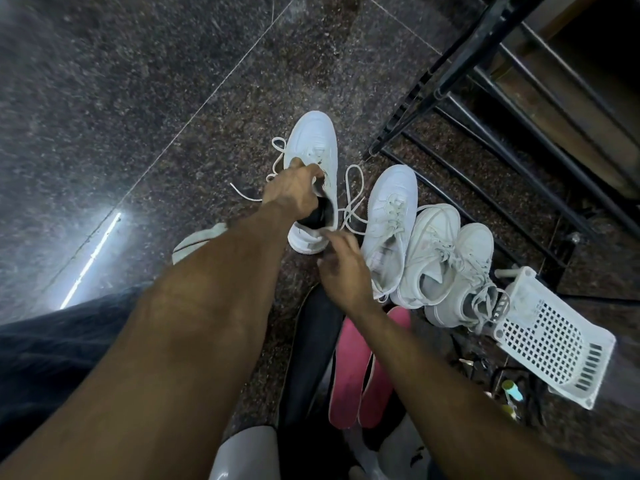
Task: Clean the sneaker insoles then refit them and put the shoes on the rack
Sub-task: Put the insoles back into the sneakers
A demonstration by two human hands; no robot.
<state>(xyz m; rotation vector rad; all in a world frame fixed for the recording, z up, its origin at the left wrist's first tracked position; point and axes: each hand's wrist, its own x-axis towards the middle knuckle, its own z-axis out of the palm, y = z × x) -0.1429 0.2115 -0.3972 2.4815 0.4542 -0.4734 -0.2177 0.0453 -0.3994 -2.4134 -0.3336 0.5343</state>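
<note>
Your left hand (pixel 294 192) grips the collar of the white lace-up leather sneaker (pixel 313 168) standing on the dark speckled stone floor (pixel 138 98). Your right hand (pixel 341 268) hovers by its heel, fingers loosely spread. Two pink foam insoles (pixel 360 368) lie nearer you. No readable brand or writing.

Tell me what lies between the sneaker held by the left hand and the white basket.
In the head view, three more white sneakers stand side by side between the held sneaker and the white basket.
</note>
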